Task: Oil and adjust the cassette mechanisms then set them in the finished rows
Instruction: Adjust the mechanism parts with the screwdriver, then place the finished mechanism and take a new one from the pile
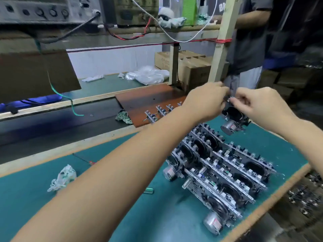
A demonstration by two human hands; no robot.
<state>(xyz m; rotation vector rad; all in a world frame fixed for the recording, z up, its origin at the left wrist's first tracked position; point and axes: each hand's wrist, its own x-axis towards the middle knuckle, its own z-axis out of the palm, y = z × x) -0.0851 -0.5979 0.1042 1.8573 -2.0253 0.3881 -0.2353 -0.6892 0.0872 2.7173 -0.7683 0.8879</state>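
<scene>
One cassette mechanism (234, 119) is held above the green bench mat (122, 198), pinched by the left hand (208, 102) and right hand (262, 103); finished rows (220, 172) already stand below, more apparently pending.

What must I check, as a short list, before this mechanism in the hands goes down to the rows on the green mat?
1. Grip: the left hand and right hand both pinch the black and silver cassette mechanism with a round motor, held above the mat: ok.
2. Oiling finished: cannot tell; no oil shows.
3. Adjustment finished: cannot tell; the fingers hide the top.
4. Free place: bare green mat lies beside the far end of the rows of finished mechanisms: ok.
5. Rows stand in order: ok.
6. Small red-handled screwdriver lies far from the rows: ok.
</scene>
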